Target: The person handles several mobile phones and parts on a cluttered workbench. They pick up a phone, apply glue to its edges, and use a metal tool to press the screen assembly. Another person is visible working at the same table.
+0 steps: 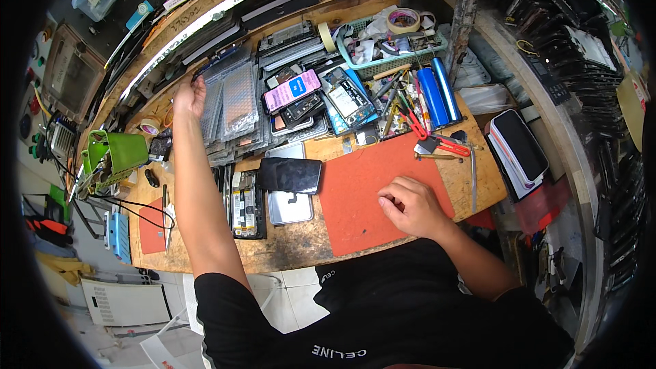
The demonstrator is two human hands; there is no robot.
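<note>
And here's the L hand [190,99], stretched way out to the far left of the red-orange mat [355,195], fingers part curled, tips up by a dark slim item [217,61]; can't tell if they've got hold of it. Right beside that hand, far-left of the mat: a stack of bubble-textured sleeves [239,96], see-thru, shiny, grey-silver w/ a coppery tint, flat & overlapping, edges uneven. R hand [410,205] is over the mat's right half, fingers loosely bent, nothing visible in it, tho the underside's hidden so can't say for sure. The mat itself: plain, flat, a few dark specks, right part covered by that hand. Just left of the mat, a dark glossy phone panel [290,175] overlaps a silver plate [290,210], and further left sits an opened phone [244,212], battery showing. Beyond the mat, toward the sleeves, it's crowded: pink-screen phone [292,91] atop other phones, plus a bared phone board [350,101] on blue. Mat's far-right corner has red-handled pliers [447,147], w/ a blue cylinder [430,99] behind; farther back, a pale-green basket [393,66] full of bits incl. a tape roll [403,21]. Way left of the mat, a green bin [123,157]; the L forearm [205,198] cuts across btwn, blocking some bench [287,249] from view.
</note>
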